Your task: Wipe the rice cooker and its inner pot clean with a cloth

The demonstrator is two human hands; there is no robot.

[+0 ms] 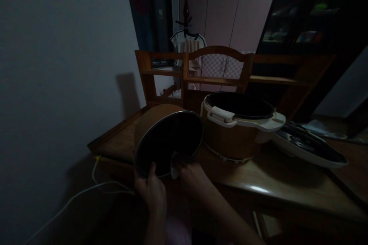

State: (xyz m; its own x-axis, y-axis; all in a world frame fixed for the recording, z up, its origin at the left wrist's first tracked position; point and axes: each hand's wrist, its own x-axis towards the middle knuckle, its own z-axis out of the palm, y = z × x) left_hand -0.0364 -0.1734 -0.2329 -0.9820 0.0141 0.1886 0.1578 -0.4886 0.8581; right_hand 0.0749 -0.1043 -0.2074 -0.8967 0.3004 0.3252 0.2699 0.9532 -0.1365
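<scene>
A round inner pot point(161, 113), golden outside and dark inside, is tilted with its mouth toward me over the left part of the table. My left hand point(151, 189) grips its near rim, the thumb over the edge and the fingers behind. At the lower right of the rim, my right hand point(186, 170) is closed on a pale cloth point(174, 165) that touches the pot's edge. Blur and dimness hide some of the right fingers. To the right of the pot stands an electric cooker body point(234, 141) with a cream rim and handle, its top uncovered and dark inside.
A detached cooker lid point(310, 147) lies on the right of the wooden table point(258, 183). Behind rises a wooden shelf rack point(218, 80). A white cord point(77, 195) hangs at the left, beside the pale wall point(63, 65). The room is dim.
</scene>
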